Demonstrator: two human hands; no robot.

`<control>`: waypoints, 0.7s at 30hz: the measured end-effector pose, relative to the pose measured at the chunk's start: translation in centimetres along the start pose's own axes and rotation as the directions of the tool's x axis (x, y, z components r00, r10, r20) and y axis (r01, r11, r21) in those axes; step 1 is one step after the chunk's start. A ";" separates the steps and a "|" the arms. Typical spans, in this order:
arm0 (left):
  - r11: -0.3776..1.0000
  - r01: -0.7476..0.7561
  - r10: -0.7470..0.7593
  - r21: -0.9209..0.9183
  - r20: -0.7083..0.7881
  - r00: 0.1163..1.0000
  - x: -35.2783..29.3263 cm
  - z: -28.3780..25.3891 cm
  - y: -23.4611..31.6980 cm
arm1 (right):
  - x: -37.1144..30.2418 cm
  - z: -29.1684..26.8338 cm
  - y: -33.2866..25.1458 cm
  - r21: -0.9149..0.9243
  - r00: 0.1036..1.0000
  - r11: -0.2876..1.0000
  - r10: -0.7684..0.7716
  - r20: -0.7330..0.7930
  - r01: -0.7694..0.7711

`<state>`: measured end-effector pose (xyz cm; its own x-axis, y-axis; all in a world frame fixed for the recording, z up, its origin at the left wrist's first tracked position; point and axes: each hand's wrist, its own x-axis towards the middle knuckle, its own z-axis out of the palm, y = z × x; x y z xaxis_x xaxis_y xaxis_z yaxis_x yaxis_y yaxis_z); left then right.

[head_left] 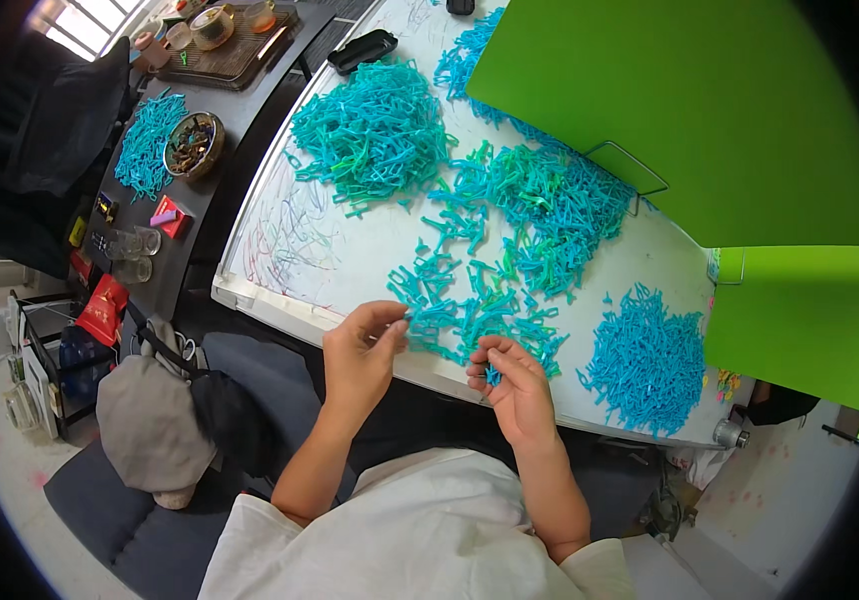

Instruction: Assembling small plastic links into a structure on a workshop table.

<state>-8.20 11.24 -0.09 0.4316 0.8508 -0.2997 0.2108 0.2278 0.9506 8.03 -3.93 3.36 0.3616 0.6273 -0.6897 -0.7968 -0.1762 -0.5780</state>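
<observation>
Both hands are over the near edge of the white table (350, 255), which carries heaps of small plastic clip-like pieces. My left hand (362, 348) is closed, thumb and forefinger pinched at the edge of loose teal pieces (423, 285); what is between its fingertips is too small to make out. My right hand (516, 388) has its fingers curled around a small blue plastic piece (493, 375). Scattered teal and green pieces (490, 310) lie just beyond and between the hands.
A tall teal heap (370, 130) stands at the far left, a mixed blue-green heap (560, 210) in the middle, and a blue heap (647, 362) at right. Green panels (670, 120) with wire handles rise at the back right. A dark side table (235, 110) holds a tea tray, glasses and a bowl.
</observation>
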 end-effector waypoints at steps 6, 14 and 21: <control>0.841 0.326 -0.243 -0.432 0.237 0.941 -1.3 -0.4 -0.8 | 0.0 0.7 0.5 -0.016 0.997 0.999 0.043 0.058 -0.042; 0.729 0.436 -0.255 -0.527 0.382 0.888 -1.7 0.7 -1.1 | -0.5 0.9 0.7 -0.041 0.997 0.999 0.037 0.074 -0.034; 0.888 0.305 -0.174 -0.345 0.362 0.916 -3.5 2.3 -1.9 | 0.0 0.5 2.1 -0.082 1.000 0.997 -0.004 0.025 0.006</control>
<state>-8.11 6.78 -1.03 0.6758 0.5685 -0.4691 0.0163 0.6248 0.7806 6.09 -3.94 2.37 0.3525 0.6470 -0.6761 -0.7521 -0.2341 -0.6161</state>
